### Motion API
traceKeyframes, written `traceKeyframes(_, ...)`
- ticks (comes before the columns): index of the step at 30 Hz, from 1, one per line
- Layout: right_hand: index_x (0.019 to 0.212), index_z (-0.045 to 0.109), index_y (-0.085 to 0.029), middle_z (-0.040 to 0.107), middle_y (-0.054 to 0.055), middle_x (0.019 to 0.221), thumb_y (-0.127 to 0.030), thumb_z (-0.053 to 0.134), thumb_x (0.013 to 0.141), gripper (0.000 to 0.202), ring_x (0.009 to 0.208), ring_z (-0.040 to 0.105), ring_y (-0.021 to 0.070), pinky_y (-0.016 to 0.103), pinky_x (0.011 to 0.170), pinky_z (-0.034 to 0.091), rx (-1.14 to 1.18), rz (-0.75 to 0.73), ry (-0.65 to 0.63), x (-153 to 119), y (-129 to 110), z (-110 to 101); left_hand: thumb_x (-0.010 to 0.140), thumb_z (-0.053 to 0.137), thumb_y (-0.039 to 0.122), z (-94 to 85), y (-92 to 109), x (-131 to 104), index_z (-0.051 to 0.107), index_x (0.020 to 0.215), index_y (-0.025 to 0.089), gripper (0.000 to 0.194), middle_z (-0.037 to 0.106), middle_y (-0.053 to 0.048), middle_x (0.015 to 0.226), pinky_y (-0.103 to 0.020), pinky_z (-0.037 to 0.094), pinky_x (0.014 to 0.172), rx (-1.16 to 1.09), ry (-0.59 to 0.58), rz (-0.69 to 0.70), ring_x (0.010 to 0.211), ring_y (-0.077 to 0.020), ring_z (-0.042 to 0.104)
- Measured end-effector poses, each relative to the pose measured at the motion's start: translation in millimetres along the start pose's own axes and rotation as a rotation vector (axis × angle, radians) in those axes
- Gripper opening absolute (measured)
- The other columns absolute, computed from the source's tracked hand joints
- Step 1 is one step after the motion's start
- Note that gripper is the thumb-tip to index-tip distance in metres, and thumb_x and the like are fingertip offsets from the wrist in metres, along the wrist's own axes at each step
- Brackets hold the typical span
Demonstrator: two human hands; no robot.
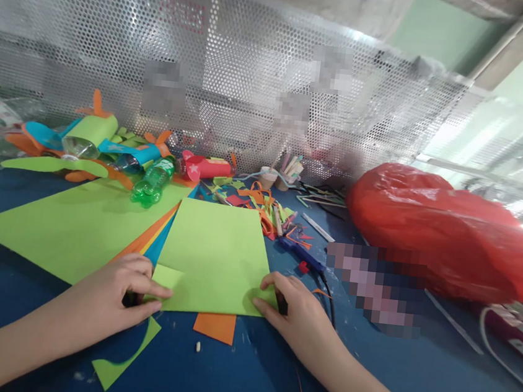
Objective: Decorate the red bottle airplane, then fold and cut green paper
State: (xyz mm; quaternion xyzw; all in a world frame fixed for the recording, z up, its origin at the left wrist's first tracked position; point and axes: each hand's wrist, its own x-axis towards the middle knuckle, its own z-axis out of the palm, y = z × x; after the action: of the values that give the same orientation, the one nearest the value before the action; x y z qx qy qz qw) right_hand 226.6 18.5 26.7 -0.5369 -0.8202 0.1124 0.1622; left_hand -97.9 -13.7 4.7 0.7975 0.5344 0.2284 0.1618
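A light green craft sheet (pixel 216 247) lies flat before me on the blue table. My left hand (pixel 115 293) pinches at its near left corner, where a small green piece (pixel 169 277) rests on top; whether my fingers grip this piece or the sheet beneath is hard to see. My right hand (pixel 296 312) is closed on the near right corner, thumb and fingers pressed together. An orange scrap (pixel 214 327) pokes out from under the near edge. Below my left hand is a curved green offcut (pixel 127 363).
Larger green sheet (pixel 67 219) at left, over orange and blue ones. Behind it stand bottle models with paper fins (pixel 206 167) and a green bottle (pixel 155 178). Colourful scraps (pixel 261 199), a blue glue gun (pixel 304 253) and a red plastic bag (pixel 427 220) are at right.
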Motion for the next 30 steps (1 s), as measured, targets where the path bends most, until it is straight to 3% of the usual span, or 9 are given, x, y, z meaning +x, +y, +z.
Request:
traceKeyframes(11,0.096,0.064,-0.021,0.066,0.004,0.084,-0.022,0.069,0.088,0.01,0.083,0.063,0.0229,0.031,0.07,0.046,0.034,-0.006,-0.017,-0.7,1.8,-0.8,0.09,0.059,0.037,-1.7,0.5,2.0,0.079,0.091,0.028,0.021,0.059,0.0,0.071,-0.031,0.051,0.071,-0.033,-0.021,-0.047,0.078,-0.0209,0.063)
traceKeyframes(18,0.096,0.066,-0.021,0.065,0.003,0.082,-0.023,0.069,0.086,0.011,0.08,0.063,0.0225,0.031,0.07,0.046,0.073,0.021,-0.011,-2.6,-0.1,-3.0,0.088,0.057,0.036,-2.6,1.3,-2.5,0.075,0.095,0.027,0.021,0.065,0.0,0.08,-0.029,0.051,0.06,-0.048,-0.014,-0.103,0.058,-0.0154,0.058)
traceKeyframes(25,0.097,0.063,-0.021,0.063,0.003,0.078,-0.026,0.052,0.094,0.012,0.076,0.061,0.0211,0.033,0.07,0.046,0.161,0.006,-0.005,-5.2,5.5,-3.6,0.094,0.05,0.042,-4.0,3.6,-5.0,0.074,0.1,0.028,0.028,0.075,-0.006,0.101,-0.03,0.056,0.068,-0.073,0.035,-0.101,0.078,-0.0205,0.07)
traceKeyframes(30,0.093,0.061,-0.021,0.062,0.003,0.08,-0.019,0.055,0.089,0.008,0.077,0.062,0.0205,0.032,0.07,0.046,0.131,0.001,0.02,-6.7,6.0,-1.8,0.092,0.052,0.041,-8.3,-1.1,-0.9,0.076,0.101,0.028,0.028,0.076,-0.006,0.102,-0.03,0.059,0.069,-0.12,-0.048,-0.14,0.076,-0.0202,0.072)
